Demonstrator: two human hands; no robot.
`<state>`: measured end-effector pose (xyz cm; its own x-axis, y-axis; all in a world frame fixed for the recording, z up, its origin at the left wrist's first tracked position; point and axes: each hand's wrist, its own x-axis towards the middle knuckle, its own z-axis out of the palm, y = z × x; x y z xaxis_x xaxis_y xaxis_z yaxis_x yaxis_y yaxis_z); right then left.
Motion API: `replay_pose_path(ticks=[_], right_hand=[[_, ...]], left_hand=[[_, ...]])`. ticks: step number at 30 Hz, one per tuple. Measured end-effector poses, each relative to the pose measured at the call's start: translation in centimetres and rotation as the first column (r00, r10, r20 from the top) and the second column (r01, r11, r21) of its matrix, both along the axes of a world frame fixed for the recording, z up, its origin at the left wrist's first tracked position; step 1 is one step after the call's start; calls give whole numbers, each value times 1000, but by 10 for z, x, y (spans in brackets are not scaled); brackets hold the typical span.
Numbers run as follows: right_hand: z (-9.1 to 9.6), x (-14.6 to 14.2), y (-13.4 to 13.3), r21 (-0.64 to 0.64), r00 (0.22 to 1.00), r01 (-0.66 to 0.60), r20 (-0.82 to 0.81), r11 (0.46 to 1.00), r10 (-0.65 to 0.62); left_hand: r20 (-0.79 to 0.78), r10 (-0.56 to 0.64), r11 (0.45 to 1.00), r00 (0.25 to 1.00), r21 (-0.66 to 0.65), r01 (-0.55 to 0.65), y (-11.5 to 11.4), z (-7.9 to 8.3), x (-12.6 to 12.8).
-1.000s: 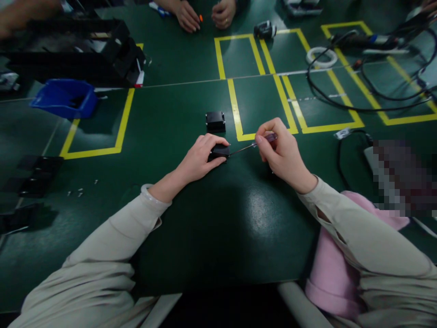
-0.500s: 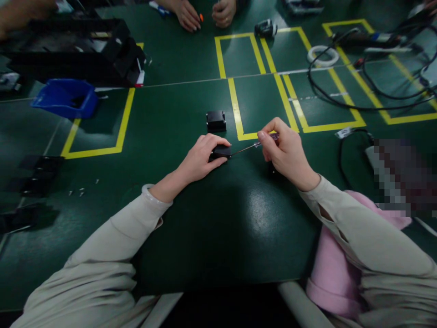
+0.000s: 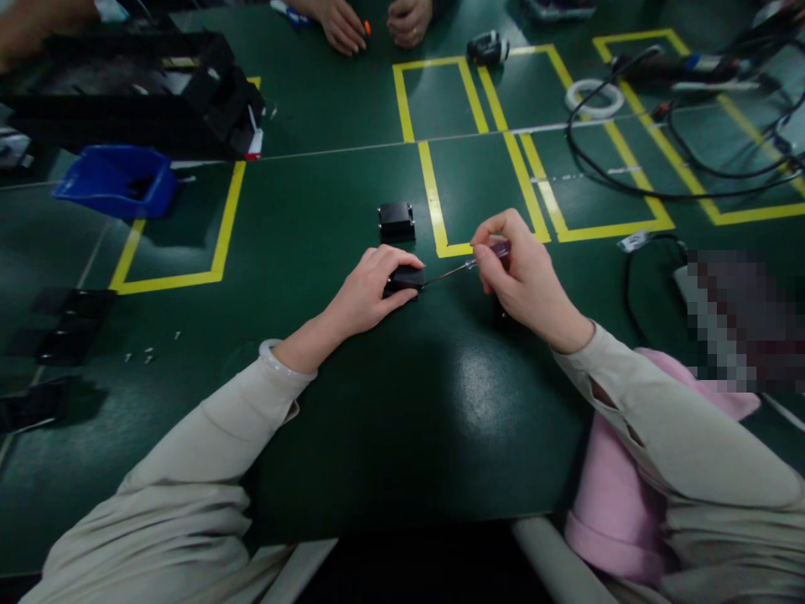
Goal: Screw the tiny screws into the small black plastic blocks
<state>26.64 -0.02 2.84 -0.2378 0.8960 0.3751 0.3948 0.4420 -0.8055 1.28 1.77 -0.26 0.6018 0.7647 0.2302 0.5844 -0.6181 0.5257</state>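
Observation:
My left hand (image 3: 376, 285) pinches a small black block (image 3: 406, 278) against the green tabletop, thumb on the near side and fingers on the far side. In my right hand (image 3: 519, 281) is a screwdriver (image 3: 501, 249) with a clear purplish handle. Its thin shaft points left, and the tip meets the block's right end; the exact contact is too small to make out. A second black block (image 3: 396, 221) with small metal screws at its ends sits just beyond the held one. Something dark lies partly hidden under my right hand.
Loose screws (image 3: 149, 356) and black parts (image 3: 69, 327) lie to the left, below a blue bin (image 3: 119, 182) and a black rack (image 3: 132, 101). Cables (image 3: 629, 195) and a white ring (image 3: 594, 98) are at right. A co-worker's hands (image 3: 345, 27) rest across the table.
Both hands keep nearly the same place and grip. The screwdriver handle has shifted very slightly in my right hand's fingers, and the whole view has moved a little.

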Motion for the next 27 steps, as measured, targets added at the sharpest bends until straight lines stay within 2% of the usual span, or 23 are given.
replay_pose_path(ticks=[6, 15, 27], right_hand=[[1, 0, 0, 45, 999, 17, 41, 999, -19], [-2, 0, 0, 12, 1000, -9, -8, 1000, 9], [-2, 0, 1, -11, 1000, -8, -10, 1000, 8]], left_hand=[[-2, -2, 1000, 1000, -2, 2, 0, 0, 0], [4, 5, 1000, 1000, 29, -5, 1, 0, 0], [-8, 20, 1000, 1000, 4, -20, 1, 2, 0]])
